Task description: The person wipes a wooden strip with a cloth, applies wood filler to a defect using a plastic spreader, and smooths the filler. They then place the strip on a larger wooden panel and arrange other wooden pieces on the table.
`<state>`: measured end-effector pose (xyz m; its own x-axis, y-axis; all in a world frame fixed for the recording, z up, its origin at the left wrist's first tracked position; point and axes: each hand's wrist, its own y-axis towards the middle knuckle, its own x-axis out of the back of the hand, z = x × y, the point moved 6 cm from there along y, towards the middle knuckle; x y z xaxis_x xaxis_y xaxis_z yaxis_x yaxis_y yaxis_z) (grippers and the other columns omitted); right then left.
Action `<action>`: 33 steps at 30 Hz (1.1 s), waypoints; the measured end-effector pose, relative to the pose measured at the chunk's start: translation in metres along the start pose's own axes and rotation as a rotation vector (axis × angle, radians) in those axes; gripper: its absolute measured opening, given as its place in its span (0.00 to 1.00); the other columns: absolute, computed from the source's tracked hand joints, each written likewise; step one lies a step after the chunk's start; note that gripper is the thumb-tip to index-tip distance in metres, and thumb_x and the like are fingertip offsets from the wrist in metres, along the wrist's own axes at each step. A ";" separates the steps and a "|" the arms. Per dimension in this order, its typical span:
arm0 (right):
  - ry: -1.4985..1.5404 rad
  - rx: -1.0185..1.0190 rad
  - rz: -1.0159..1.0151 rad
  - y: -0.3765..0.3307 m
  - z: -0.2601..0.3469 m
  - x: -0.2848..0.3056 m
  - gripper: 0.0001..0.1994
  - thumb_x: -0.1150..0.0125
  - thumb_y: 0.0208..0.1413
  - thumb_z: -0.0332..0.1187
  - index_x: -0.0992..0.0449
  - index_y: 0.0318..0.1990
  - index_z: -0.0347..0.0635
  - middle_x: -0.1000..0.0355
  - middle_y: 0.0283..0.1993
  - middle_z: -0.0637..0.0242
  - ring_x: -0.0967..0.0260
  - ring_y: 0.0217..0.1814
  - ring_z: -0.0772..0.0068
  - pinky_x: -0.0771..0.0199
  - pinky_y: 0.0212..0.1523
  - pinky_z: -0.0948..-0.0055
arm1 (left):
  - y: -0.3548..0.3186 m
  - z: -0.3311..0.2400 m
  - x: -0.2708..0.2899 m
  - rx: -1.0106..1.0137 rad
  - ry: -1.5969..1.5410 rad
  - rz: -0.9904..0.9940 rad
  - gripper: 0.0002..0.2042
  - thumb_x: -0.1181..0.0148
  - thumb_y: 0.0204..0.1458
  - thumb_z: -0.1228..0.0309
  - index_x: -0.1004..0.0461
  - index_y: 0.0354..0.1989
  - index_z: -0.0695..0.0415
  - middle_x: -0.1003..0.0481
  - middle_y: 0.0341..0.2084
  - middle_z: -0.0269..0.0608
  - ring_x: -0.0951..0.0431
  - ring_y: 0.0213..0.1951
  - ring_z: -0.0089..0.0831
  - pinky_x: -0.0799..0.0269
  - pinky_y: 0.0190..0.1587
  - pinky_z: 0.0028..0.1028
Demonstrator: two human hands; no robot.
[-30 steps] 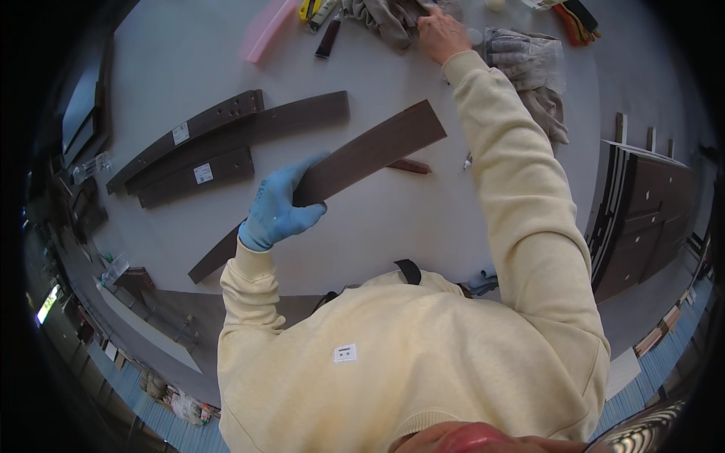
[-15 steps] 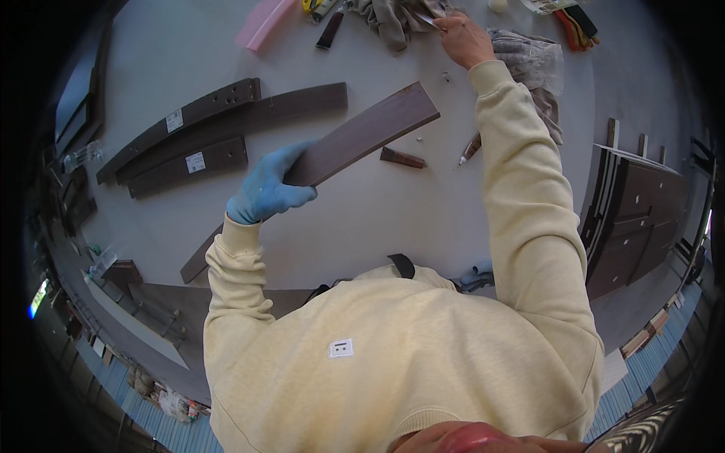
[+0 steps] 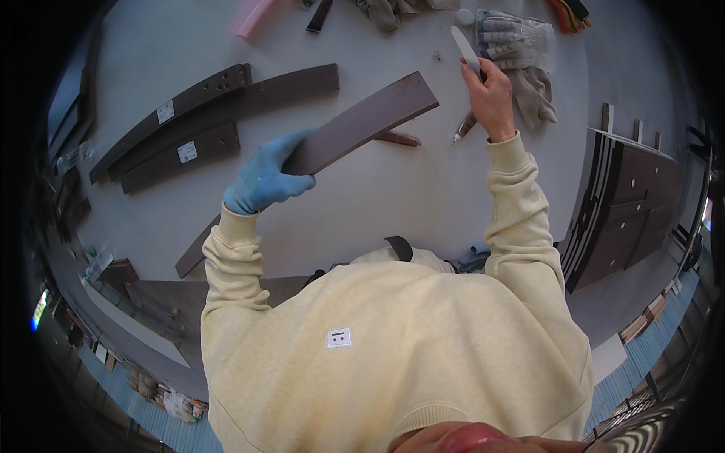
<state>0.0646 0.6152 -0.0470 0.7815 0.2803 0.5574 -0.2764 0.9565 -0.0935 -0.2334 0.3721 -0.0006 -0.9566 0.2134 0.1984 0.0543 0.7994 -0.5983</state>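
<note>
My left hand (image 3: 264,175), in a light blue glove, is closed round the near end of a dark brown wooden board (image 3: 366,124). The board slants up to the right over the grey table (image 3: 355,219). Bare, my right hand (image 3: 492,97) grips a pale, flat, round-tipped blade (image 3: 464,47), its tip pointing away from me; the grip is mostly inside my fingers. Just below that hand lies a brown tube with a white nozzle (image 3: 464,128). Another brown tube (image 3: 400,138) is partly covered by the held board.
Several dark brown boards (image 3: 215,147) lie at the left, two with white labels. Another strip (image 3: 198,248) passes under my left forearm. Bagged gloves (image 3: 517,41), a grey cloth (image 3: 535,97) and a white round piece (image 3: 465,16) are at the far right. Brown panels (image 3: 634,204) stand stacked right.
My right hand has come back toward me from the grey cloth at the far side, bringing the pale blade with it. My left hand and the board have barely moved.
</note>
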 end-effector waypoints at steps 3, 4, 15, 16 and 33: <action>0.070 -0.079 -0.174 -0.036 -0.031 0.027 0.11 0.32 0.63 0.34 0.17 0.45 0.33 0.27 0.27 0.73 0.37 0.29 0.85 0.36 0.30 0.78 | -0.003 0.010 -0.023 -0.091 0.180 -0.017 0.36 0.32 0.44 0.68 0.31 0.67 0.60 0.20 0.46 0.51 0.18 0.40 0.39 0.21 0.44 0.36; 0.023 -0.085 -0.174 -0.048 -0.040 0.033 0.11 0.31 0.63 0.34 0.17 0.44 0.33 0.27 0.27 0.73 0.38 0.28 0.85 0.36 0.30 0.77 | -0.004 0.013 -0.041 -0.203 0.281 -0.078 0.36 0.32 0.45 0.68 0.32 0.67 0.60 0.21 0.50 0.54 0.18 0.44 0.44 0.21 0.47 0.39; -0.066 -0.297 -0.213 -0.128 -0.102 0.038 0.15 0.29 0.59 0.41 0.20 0.35 0.34 0.28 0.23 0.64 0.33 0.26 0.71 0.33 0.30 0.67 | -0.019 0.085 -0.152 -0.307 0.797 -0.146 0.41 0.30 0.43 0.63 0.36 0.70 0.59 0.30 0.60 0.53 0.28 0.59 0.52 0.32 0.61 0.47; -0.065 -0.305 -0.218 -0.127 -0.100 0.035 0.17 0.28 0.58 0.42 0.20 0.35 0.34 0.26 0.24 0.63 0.31 0.26 0.68 0.31 0.31 0.66 | -0.020 0.083 -0.152 -0.323 0.849 -0.185 0.41 0.30 0.43 0.63 0.35 0.70 0.59 0.30 0.61 0.54 0.28 0.59 0.54 0.33 0.61 0.48; 0.246 -0.418 0.051 -0.119 -0.057 0.013 0.16 0.20 0.50 0.38 0.18 0.36 0.34 0.21 0.29 0.69 0.26 0.30 0.75 0.25 0.34 0.74 | -0.009 0.008 -0.136 -0.200 -0.267 -0.269 0.20 0.33 0.60 0.62 0.20 0.57 0.61 0.17 0.45 0.44 0.18 0.44 0.31 0.24 0.47 0.29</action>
<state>0.1393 0.5096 -0.0755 0.8958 0.2902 0.3367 -0.1086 0.8774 -0.4673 -0.1061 0.3312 -0.0287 -0.9833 -0.1496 0.1032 -0.1782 0.9055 -0.3851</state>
